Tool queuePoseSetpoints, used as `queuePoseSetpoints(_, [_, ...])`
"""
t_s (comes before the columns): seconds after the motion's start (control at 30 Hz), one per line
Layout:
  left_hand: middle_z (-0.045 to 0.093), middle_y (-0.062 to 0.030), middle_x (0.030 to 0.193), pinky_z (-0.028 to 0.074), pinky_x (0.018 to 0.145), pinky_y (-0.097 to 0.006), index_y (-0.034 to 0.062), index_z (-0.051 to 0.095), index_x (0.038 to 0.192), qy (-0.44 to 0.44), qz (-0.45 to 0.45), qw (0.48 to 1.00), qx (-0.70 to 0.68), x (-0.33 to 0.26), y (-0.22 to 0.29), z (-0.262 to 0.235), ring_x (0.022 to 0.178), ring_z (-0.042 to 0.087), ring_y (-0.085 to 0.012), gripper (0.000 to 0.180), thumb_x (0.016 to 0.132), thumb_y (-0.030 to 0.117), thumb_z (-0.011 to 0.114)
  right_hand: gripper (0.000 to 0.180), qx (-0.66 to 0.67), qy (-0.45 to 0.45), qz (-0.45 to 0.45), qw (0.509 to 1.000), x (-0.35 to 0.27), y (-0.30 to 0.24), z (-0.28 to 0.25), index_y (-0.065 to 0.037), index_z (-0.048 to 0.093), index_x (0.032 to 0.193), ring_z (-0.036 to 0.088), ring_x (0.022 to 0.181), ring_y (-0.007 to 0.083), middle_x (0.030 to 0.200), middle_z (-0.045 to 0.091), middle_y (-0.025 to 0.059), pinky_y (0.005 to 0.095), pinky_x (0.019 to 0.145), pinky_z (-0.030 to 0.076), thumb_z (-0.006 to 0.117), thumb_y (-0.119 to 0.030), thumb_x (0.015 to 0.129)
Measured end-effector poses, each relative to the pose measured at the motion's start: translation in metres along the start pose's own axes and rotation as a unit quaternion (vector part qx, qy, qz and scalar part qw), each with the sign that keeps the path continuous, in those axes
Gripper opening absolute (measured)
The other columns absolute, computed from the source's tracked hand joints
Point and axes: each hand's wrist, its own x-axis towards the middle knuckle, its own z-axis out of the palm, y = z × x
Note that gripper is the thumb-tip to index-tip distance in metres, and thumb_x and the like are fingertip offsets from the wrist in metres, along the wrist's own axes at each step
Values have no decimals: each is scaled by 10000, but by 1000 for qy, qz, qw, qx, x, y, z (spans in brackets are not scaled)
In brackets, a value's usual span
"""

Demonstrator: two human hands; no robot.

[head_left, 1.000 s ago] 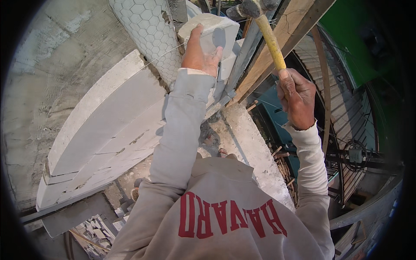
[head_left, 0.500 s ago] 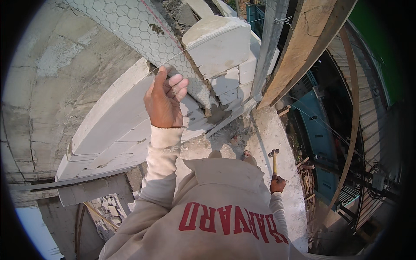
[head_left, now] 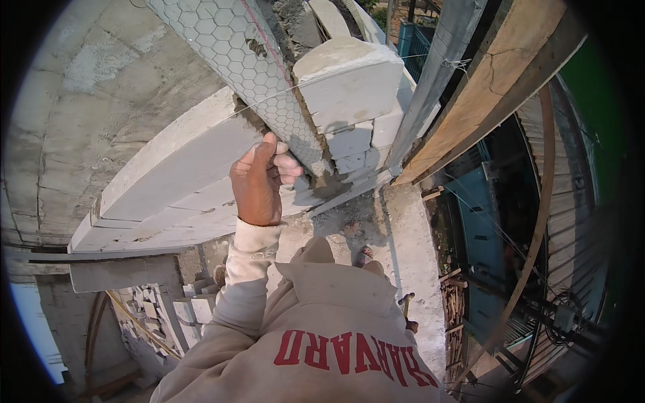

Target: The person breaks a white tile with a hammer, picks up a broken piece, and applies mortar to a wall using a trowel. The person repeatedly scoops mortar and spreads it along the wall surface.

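Observation:
My left hand (head_left: 261, 180) is raised in front of a white block wall (head_left: 161, 168), its fingers curled and thumb pressed towards the index finger. Whatever it may hold is hidden. A thin string (head_left: 356, 70) stretches across above that hand, from the wall's top edge to the grey metal post (head_left: 437, 67). Beside the hand stands a column covered in hexagonal wire mesh (head_left: 228, 64). Down at my right side, my right hand (head_left: 411, 326) grips a hammer (head_left: 406, 303), mostly hidden by my shirt.
More white blocks (head_left: 349, 77) stand beyond the column. A wooden beam (head_left: 497, 74) leans along the metal post. On the right, past the concrete ledge (head_left: 420, 248), lie a drop, a blue structure (head_left: 480, 221) and a corrugated roof (head_left: 564, 221). Stacked blocks (head_left: 195, 305) sit lower left.
My left hand has dropped away from the string, and its fingers have drawn closer together. My right hand and the hammer have moved lower and closer to my body. The view has shifted.

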Motion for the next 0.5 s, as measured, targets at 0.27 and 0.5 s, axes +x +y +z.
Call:
queuePoseSetpoints(0.27, [624,-79,569,448,477,-253,8,669,742,-131,-90,972,173,0,-34,-42,463,573,-130,382,997,292,647,467,92,-48,45,994,-9,-78,-13,22,669,801,646,497,266,635,665,134,439,460,532,660,-431,914])
queuePoseSetpoints(0.5, [670,-59,657,461,548,-236,-10,690,805,-300,-135,919,218,44,-16,-81,582,584,-75,327,987,260,655,533,-40,87,-101,990,-45,-130,36,51,736,899,726,853,405,848,726,250,475,810,577,608,-466,888])
